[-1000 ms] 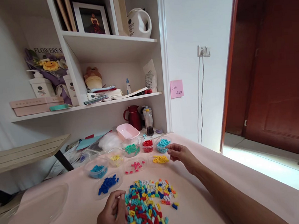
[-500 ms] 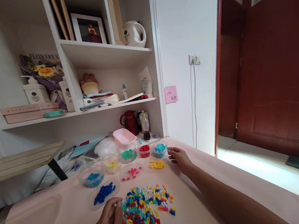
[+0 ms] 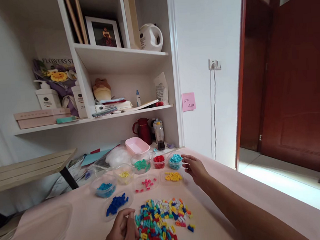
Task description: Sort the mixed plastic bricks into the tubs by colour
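Note:
My right hand (image 3: 195, 169) is beside the clear tub of light blue toy bricks (image 3: 175, 159), fingertips close to its right rim. Its fingers are slightly apart, and no brick shows between them. My left hand (image 3: 120, 234) rests at the left edge of a mixed heap of small toy bricks (image 3: 156, 227), its fingers curled together. Whatever it may hold is hidden. Just beyond it lies a shallow clear tray of dark blue bricks (image 3: 117, 204).
Clear tubs hold red bricks (image 3: 159, 160), green bricks (image 3: 142, 165), pale yellow bricks (image 3: 124, 175) and blue bricks (image 3: 104, 189). Shallow trays carry pink bricks (image 3: 147, 184) and yellow bricks (image 3: 173, 176). Behind stand a pink basin (image 3: 137, 146), a red jug (image 3: 144, 130) and a bottle (image 3: 160, 136).
The whole view has shifted, so things sit a little further right. My right hand's fingers have loosened at the light blue tub; a small piece seemed to be at its fingertips before. My left hand stays by the heap.

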Demonstrator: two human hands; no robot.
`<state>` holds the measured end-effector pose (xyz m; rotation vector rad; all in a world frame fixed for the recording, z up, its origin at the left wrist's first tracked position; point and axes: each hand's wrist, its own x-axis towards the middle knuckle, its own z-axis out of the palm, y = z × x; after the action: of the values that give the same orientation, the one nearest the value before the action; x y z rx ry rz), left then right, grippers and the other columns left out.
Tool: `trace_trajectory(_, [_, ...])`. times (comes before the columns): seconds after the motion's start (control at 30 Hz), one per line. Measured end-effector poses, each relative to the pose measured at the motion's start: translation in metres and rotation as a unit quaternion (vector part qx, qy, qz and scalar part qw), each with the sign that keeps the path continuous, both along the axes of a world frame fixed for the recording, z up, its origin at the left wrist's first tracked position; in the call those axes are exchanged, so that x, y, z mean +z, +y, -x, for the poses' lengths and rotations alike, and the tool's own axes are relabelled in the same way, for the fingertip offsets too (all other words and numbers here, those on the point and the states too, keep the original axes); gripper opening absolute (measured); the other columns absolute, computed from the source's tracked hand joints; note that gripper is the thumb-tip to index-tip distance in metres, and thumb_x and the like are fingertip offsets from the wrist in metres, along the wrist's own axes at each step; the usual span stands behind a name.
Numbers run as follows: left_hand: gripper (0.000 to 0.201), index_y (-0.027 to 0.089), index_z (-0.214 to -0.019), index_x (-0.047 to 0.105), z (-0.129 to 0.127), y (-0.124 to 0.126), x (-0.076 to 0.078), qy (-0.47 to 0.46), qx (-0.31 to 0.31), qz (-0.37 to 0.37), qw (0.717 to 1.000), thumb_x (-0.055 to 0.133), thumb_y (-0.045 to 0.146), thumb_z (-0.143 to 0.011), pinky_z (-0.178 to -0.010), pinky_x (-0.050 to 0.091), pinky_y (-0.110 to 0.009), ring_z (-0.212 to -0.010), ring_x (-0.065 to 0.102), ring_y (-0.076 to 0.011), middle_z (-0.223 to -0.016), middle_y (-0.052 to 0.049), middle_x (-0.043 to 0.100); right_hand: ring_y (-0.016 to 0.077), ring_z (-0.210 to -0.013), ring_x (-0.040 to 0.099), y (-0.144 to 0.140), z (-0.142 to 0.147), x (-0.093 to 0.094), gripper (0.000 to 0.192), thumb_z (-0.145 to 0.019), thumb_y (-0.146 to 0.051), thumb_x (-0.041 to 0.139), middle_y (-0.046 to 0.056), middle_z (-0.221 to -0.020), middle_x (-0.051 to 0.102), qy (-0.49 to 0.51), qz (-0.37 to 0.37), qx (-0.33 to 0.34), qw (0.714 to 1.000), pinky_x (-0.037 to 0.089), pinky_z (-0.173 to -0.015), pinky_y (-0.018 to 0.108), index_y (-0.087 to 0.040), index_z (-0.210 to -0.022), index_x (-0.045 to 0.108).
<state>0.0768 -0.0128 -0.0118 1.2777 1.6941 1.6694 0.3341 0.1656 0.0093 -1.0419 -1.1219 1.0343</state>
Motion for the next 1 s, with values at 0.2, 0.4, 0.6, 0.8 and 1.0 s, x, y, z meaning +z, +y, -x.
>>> trace_trajectory(0.2, [0.038,0.020,-0.090,0.061,0.004,-0.006,0.003,0.020,-0.031,0.029,0.999,0.055,0.056,-0.076,-0.039,0.039,-0.020,-0.039,0.050,-0.0115,-0.051,0.006,0.056,0.0112,-0.053,0.051,-0.049,0.012,-0.002,0.022,-0.074,-0.033,0.064,0.001,-0.068,0.060,-0.078,0.010,0.174,0.982,0.038,-0.049,0.024,-0.017,-0.088,0.070])
trace_trajectory(0.4, [0.031,0.019,-0.093,0.061,0.002,-0.007,0.003,0.030,-0.041,0.038,0.998,0.055,0.046,-0.080,-0.042,0.041,-0.020,-0.040,0.050,-0.0106,-0.053,0.006,0.055,0.0137,-0.069,0.057,-0.075,0.020,0.024,0.018,-0.083,-0.024,0.056,0.003,-0.084,0.068,-0.370,-0.171,0.253,0.878,0.044,-0.061,0.024,-0.020,-0.090,0.072])
trace_trajectory(0.6, [0.027,0.020,-0.095,0.062,0.002,-0.005,0.005,0.030,-0.057,0.056,0.996,0.056,0.041,-0.080,-0.043,0.040,-0.019,-0.043,0.049,-0.0096,-0.056,0.005,0.057,0.0128,-0.068,0.058,-0.088,0.021,0.026,0.019,-0.083,-0.025,0.060,0.004,-0.084,0.069,-0.397,-0.209,0.364,0.816,0.043,-0.057,0.021,-0.020,-0.096,0.072])
trace_trajectory(0.8, [0.023,0.020,-0.091,0.060,0.000,-0.005,0.006,0.022,-0.056,0.058,0.996,0.056,0.040,-0.080,-0.043,0.041,-0.018,-0.043,0.049,-0.0089,-0.056,0.006,0.056,0.0119,-0.073,0.060,-0.103,0.028,0.025,0.020,-0.084,-0.024,0.062,0.005,-0.091,0.066,-0.393,-0.251,0.448,0.763,0.046,-0.064,0.021,-0.019,-0.101,0.071])
trace_trajectory(1.0, [0.021,0.019,-0.088,0.060,-0.001,-0.006,0.005,0.021,-0.056,0.052,0.997,0.055,0.039,-0.082,-0.043,0.041,-0.018,-0.042,0.048,-0.0088,-0.055,0.006,0.054,0.0209,-0.110,0.051,-0.117,0.045,0.019,0.017,-0.082,-0.035,0.067,0.006,-0.114,0.062,-0.374,-0.387,0.450,0.713,0.032,-0.102,0.037,-0.025,-0.094,0.073])
